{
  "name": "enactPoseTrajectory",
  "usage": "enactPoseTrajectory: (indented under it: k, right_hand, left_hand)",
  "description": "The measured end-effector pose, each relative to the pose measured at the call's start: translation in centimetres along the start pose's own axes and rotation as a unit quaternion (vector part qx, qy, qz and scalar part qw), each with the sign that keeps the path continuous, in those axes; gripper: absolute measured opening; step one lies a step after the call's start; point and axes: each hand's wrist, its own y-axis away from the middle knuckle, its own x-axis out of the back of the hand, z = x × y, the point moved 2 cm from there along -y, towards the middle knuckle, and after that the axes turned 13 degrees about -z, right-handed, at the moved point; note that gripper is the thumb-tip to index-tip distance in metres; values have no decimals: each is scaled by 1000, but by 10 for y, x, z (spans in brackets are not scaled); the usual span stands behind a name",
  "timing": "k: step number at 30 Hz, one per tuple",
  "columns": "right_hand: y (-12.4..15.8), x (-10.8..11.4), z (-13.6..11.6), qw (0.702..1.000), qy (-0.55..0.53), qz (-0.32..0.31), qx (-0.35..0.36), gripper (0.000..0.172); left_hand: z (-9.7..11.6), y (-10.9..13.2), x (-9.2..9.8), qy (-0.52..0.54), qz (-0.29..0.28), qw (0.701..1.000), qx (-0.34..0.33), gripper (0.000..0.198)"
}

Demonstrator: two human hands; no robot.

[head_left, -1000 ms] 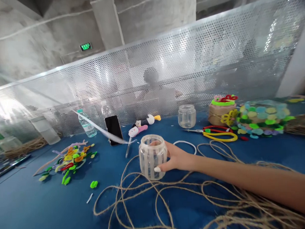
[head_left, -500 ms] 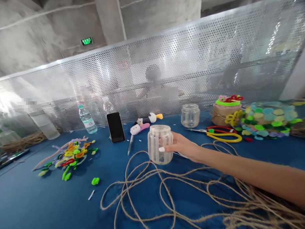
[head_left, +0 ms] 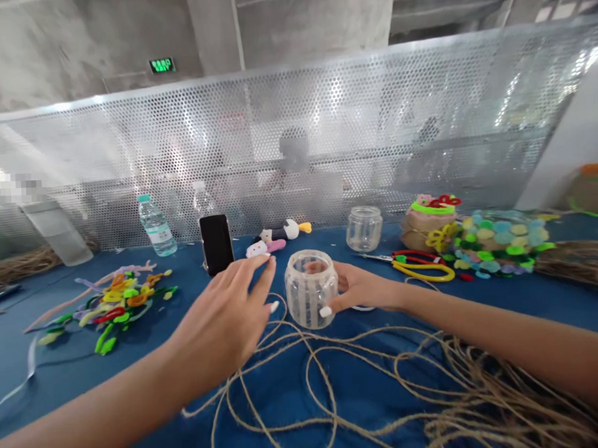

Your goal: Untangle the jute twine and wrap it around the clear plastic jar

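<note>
Striped glass jar [head_left: 311,289] sits cupped from its right side in the curled fingers of the right hand [head_left: 364,287], while the left hand [head_left: 221,328], fingers spread and holding nothing, hovers just left of the jar above loose jute twine [head_left: 326,393].

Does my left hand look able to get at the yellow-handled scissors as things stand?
Probably not directly. The striped jar and your right hand gripping it sit between your left hand and the scissors, so it would likely have to pass over or behind them.
</note>
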Motion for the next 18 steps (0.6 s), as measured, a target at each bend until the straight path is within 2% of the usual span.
enactPoseTrajectory:
  k: [4,9,14,16,18]
  right_hand:
    - [1,0,7,1000,14,10,26,71]
    - [1,-1,8,999,25,4,42,75]
    - [3,2,12,995,64,7,72,71]
    - [3,4,14,995,65,-2,75,69]
    - [4,6,17,995,70,-2,68,72]
  left_hand:
    - [30,-20,-17,-20,1,999,28,51]
    - [61,-21,-25,-91,0,995,29,53]
    - [84,-18,-25,-154,-7,986,-62,50]
    - [86,-14,-23,-156,-2,983,-95,51]
    - [82,-9,-20,-159,7,982,-98,52]
